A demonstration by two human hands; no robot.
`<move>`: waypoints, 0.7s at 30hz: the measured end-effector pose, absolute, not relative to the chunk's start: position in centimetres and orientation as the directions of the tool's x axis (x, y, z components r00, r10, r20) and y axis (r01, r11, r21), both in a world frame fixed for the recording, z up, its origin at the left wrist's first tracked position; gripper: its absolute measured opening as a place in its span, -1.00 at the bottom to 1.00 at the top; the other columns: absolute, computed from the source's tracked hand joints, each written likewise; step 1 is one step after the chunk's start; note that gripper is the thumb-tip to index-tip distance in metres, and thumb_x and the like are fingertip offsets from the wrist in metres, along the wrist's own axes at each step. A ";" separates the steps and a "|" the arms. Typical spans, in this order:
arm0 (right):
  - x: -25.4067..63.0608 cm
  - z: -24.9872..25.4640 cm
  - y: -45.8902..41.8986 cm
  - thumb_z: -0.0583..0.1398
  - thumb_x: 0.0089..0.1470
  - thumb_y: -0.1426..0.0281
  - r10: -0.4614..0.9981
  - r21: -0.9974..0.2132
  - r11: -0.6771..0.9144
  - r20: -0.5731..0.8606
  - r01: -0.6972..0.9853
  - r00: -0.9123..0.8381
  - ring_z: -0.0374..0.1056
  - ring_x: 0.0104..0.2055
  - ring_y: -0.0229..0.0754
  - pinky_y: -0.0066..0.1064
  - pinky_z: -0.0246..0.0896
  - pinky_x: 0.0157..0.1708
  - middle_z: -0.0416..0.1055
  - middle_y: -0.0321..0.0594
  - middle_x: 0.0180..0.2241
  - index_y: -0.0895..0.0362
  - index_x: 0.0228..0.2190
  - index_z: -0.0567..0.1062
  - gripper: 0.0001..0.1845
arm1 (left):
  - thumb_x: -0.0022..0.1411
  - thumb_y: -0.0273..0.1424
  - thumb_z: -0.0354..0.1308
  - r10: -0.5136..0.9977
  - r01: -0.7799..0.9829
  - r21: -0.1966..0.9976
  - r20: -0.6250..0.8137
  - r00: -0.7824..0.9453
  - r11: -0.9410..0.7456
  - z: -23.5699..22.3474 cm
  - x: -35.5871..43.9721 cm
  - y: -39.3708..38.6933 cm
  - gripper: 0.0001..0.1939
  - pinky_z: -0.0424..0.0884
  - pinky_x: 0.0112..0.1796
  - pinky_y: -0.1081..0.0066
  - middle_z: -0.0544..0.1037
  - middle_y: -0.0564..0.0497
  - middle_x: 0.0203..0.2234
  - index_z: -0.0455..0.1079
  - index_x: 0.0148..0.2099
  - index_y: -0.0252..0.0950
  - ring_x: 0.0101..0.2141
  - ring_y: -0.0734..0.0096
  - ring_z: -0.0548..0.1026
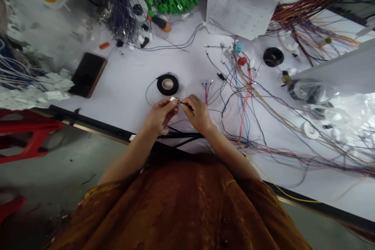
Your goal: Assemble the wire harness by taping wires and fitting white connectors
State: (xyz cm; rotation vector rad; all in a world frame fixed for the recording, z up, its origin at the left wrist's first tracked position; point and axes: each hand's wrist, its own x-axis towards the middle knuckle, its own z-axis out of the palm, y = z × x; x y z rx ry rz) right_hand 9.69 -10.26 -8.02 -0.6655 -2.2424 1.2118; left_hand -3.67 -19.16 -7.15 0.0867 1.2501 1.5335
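Near the table's front edge my two hands meet, fingertips almost touching. My left hand [161, 113] pinches a small white connector [174, 100] between thumb and forefinger. From the right, my right hand [197, 112] is closed on a thin wire, its metal end [179, 102] at the connector; whether it sits inside cannot be made out. Just beyond my left hand lies a roll of black tape [168, 84] with a pale core. Several red and blue wires with metal terminals [206, 84] stick up beyond my right hand.
A loose wire harness [243, 90] with red and blue connectors spreads over the right side. A phone [88, 74] lies at left. At the back are green connectors [178, 2], a screwdriver [160, 23] and paper sheets [241, 9]. A red stool [32, 133] stands on the floor at left.
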 end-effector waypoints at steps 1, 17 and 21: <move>9.8 -8.2 -10.3 0.12 0.25 0.34 0.618 -0.858 0.483 0.192 0.175 -0.763 0.26 -0.34 -0.24 -0.41 0.14 -0.31 0.34 -0.22 -0.33 0.09 -0.35 0.40 -0.87 | -0.03 -0.41 0.44 0.724 -0.707 0.696 -0.552 -0.413 0.127 -7.3 -3.4 -19.1 -0.77 0.39 -0.43 0.62 0.49 0.11 -0.53 0.51 -0.31 -0.35 -0.52 0.67 0.42; 2.3 -8.1 -4.7 0.22 0.07 0.23 0.771 -0.703 0.349 -0.160 0.620 -0.616 0.33 -0.26 -0.12 -0.27 0.22 -0.20 0.43 -0.14 -0.29 0.14 -0.33 0.39 -0.76 | 0.04 -0.32 0.42 0.723 -0.678 0.733 -0.435 -0.537 -0.063 -8.3 -2.4 -18.9 -0.76 0.51 -0.27 0.56 0.59 0.06 -0.42 0.43 -0.36 -0.31 -0.43 0.60 0.54; 0.1 -7.8 -3.9 0.21 -0.03 0.37 0.745 -0.703 0.397 -0.130 0.591 -0.654 0.29 -0.23 -0.11 -0.24 0.24 -0.18 0.40 -0.15 -0.22 0.11 -0.26 0.32 -0.75 | -0.02 -0.27 0.45 0.743 -0.632 0.770 -0.372 -0.557 -0.088 -8.5 -2.5 -18.9 -0.71 0.49 -0.37 0.59 0.57 0.06 -0.46 0.44 -0.41 -0.32 -0.48 0.63 0.50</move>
